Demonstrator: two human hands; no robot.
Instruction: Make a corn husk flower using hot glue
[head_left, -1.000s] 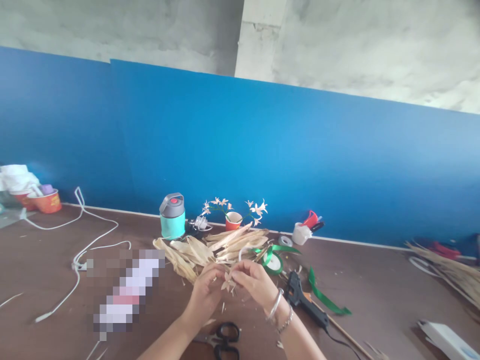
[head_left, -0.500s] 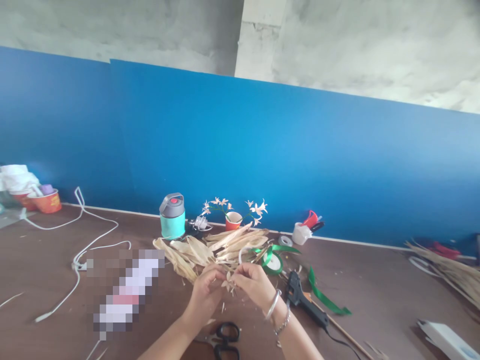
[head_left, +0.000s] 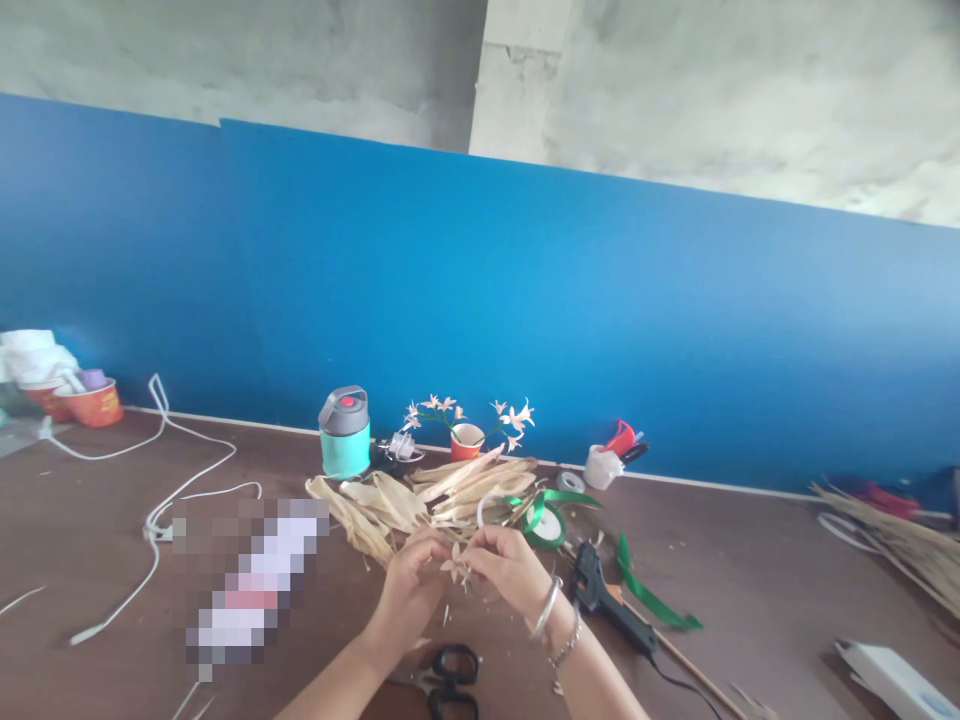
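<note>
Between my two hands is a small pale flower with pointed petals (head_left: 455, 567), its stem end hidden by fingers. My left hand (head_left: 417, 580) is closed, fingertips pinched at the flower's left side. From the right, my right hand (head_left: 508, 567) pinches at the same flower with thumb and forefinger. Black-handled scissors (head_left: 452, 680) lie on the table below the hands. Just beyond the fingers is a heap of dried corn husks (head_left: 397, 500). A spool of green ribbon (head_left: 546, 525) sits right of the husks, and a black glue gun (head_left: 607, 600) lies beside my right forearm.
A red paper cup (head_left: 466, 442) with pale flowers on green stems stands at the back, near a teal flask (head_left: 346, 440). A white cup of tools (head_left: 602, 467) is farther right. White cables (head_left: 180, 490) cross the left side. A blue partition (head_left: 450, 280) rises behind the table.
Almost nothing differs. The flower between my fingers has turned slightly, while both hands stay in the same place.
</note>
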